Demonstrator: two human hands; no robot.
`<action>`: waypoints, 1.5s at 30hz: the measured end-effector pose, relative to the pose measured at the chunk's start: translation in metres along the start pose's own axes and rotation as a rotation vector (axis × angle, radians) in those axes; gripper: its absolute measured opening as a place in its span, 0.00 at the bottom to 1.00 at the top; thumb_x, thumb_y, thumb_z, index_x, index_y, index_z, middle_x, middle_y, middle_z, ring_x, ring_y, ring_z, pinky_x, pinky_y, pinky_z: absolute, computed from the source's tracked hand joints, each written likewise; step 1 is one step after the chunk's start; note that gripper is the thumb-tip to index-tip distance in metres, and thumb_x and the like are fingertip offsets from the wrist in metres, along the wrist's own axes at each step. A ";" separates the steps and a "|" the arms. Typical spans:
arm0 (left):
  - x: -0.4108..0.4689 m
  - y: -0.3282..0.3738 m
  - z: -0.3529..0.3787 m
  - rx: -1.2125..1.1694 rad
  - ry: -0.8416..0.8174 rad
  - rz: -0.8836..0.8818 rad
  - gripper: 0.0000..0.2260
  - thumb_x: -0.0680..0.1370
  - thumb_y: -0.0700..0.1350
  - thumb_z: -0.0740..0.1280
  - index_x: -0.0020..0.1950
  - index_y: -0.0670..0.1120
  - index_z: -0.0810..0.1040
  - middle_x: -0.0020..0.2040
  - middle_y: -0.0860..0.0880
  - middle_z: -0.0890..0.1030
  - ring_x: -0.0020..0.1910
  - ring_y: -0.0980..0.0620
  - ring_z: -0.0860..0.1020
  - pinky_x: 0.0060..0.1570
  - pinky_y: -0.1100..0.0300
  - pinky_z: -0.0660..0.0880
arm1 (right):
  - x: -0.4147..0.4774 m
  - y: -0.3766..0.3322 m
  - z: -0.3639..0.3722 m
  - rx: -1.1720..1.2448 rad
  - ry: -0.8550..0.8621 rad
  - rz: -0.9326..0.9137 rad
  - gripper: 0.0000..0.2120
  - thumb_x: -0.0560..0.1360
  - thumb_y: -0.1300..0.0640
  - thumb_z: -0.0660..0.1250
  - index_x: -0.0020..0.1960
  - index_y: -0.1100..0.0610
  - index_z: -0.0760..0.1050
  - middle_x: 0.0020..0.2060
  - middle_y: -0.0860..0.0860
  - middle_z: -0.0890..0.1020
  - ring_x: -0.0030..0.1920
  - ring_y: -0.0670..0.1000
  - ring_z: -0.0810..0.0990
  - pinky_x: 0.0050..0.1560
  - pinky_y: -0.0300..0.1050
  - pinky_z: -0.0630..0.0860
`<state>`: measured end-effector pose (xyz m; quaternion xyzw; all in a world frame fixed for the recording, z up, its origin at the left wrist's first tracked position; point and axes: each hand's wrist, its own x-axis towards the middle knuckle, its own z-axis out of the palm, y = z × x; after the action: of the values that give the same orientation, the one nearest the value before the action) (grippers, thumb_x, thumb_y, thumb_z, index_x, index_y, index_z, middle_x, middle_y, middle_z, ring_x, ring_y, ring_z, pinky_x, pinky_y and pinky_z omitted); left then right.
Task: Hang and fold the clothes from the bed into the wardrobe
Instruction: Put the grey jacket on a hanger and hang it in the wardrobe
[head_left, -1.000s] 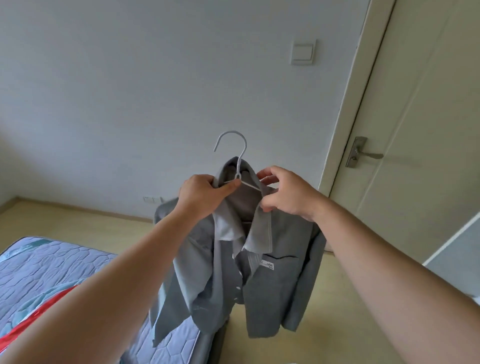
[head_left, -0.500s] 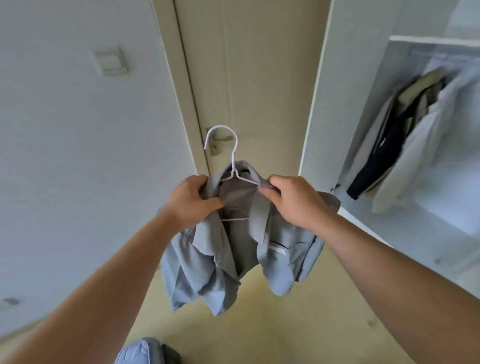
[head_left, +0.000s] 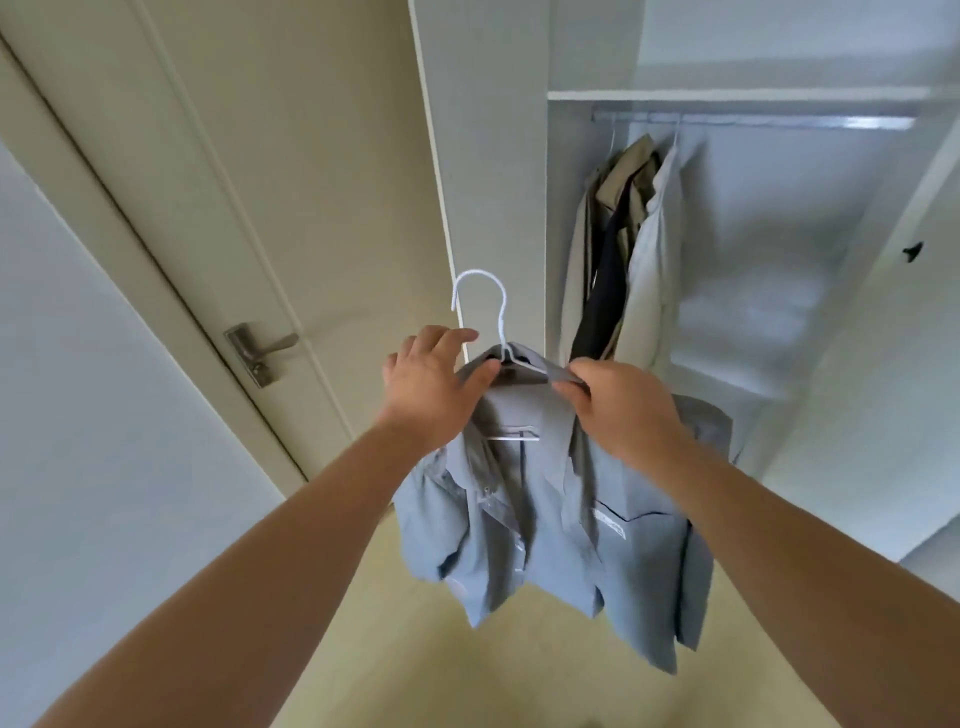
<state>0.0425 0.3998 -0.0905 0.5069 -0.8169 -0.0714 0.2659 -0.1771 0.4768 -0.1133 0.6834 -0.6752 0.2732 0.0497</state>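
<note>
— What's on the left side?
— A pale wall (head_left: 78, 467). A cream door frame (head_left: 104, 228) runs beside it, slanting across the view.
— And the door itself?
— A cream door (head_left: 260, 156), shut in its frame, with raised panel lines down its face. A metal door handle (head_left: 262, 345) sits near its left edge on a narrow plate, and the lever points right.
— What's underneath?
— A smooth, yellowish floor (head_left: 467, 686) that meets the wall and the foot of the frame.
</note>
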 end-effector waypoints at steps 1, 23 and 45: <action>0.013 0.012 0.008 -0.045 -0.004 0.044 0.18 0.80 0.61 0.63 0.66 0.55 0.78 0.62 0.53 0.78 0.64 0.48 0.73 0.64 0.50 0.67 | 0.002 0.010 0.000 -0.042 0.012 -0.003 0.16 0.82 0.47 0.63 0.39 0.55 0.71 0.27 0.46 0.69 0.30 0.56 0.74 0.32 0.50 0.73; 0.284 0.181 0.227 -0.294 -0.274 0.500 0.14 0.83 0.53 0.63 0.40 0.49 0.77 0.35 0.53 0.77 0.35 0.55 0.75 0.37 0.56 0.72 | 0.092 0.240 0.005 -0.172 -0.175 0.579 0.10 0.84 0.43 0.55 0.53 0.49 0.65 0.43 0.49 0.78 0.38 0.53 0.73 0.39 0.48 0.69; 0.577 0.307 0.432 -0.358 -0.570 1.013 0.15 0.83 0.47 0.65 0.37 0.47 0.72 0.33 0.50 0.72 0.35 0.49 0.72 0.41 0.55 0.68 | 0.294 0.440 0.059 -0.279 -0.071 1.156 0.10 0.80 0.61 0.62 0.60 0.55 0.65 0.37 0.50 0.70 0.35 0.55 0.73 0.33 0.47 0.66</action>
<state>-0.6185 -0.0198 -0.1297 -0.0367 -0.9709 -0.2048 0.1188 -0.5946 0.1509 -0.1659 0.2006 -0.9686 0.1415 -0.0405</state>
